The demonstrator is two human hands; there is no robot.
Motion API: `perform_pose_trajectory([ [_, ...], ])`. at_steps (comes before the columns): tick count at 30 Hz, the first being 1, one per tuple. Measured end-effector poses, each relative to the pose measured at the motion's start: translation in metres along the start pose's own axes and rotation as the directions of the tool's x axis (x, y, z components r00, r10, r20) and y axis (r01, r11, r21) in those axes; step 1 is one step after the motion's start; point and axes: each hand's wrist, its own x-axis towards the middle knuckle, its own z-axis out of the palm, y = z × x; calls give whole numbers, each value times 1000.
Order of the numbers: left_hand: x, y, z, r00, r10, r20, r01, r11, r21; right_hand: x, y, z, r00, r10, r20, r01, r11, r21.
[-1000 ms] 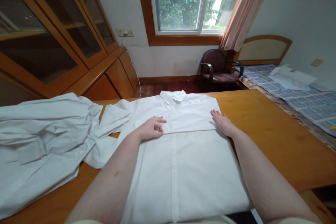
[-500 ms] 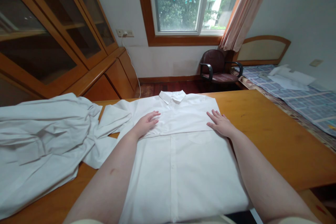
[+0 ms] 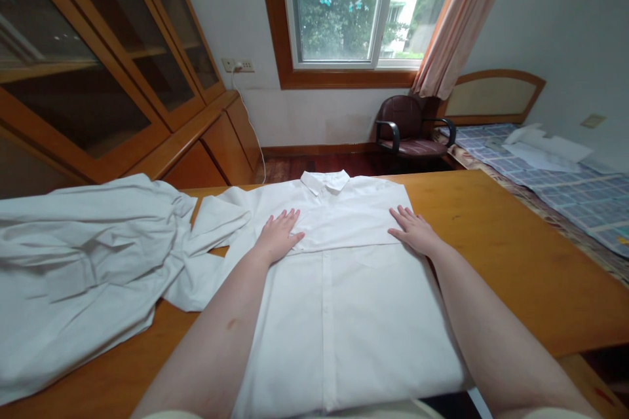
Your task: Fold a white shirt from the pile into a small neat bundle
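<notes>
A white collared shirt [image 3: 363,314] lies front up on the wooden table [image 3: 496,249], its collar at the far edge and its button strip running toward me. A crosswise fold edge crosses the chest. My left hand [image 3: 281,234] rests flat on the left of the chest, just above that edge, fingers spread. On the right side my right hand [image 3: 411,230] lies flat near the shirt's side edge, fingers also apart. Neither hand grips the cloth. The right side is straight; at the left a sleeve stretches out toward another crumpled white garment [image 3: 83,275].
Past the table's far edge stand a brown office chair [image 3: 407,124] and a window with a pink curtain [image 3: 466,19]. A glass-door cabinet [image 3: 98,59] is at the left. To the right is a bed [image 3: 580,190] with papers on its plaid cover.
My left hand has turned and spread its fingers flat, the thumb now pointing right. The right hand stays almost where it was. The view has shifted slightly.
</notes>
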Motion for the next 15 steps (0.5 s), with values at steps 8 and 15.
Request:
perform_pose_trajectory([
  [8,-1,5,1,997,-73,-25,74,997,36,12,-1,-13,996,38,77,-39,999,19],
  [15,1,6,5,995,-78,-67,80,997,22,12,-87,-32,996,-20,-89,20,1000,-2],
])
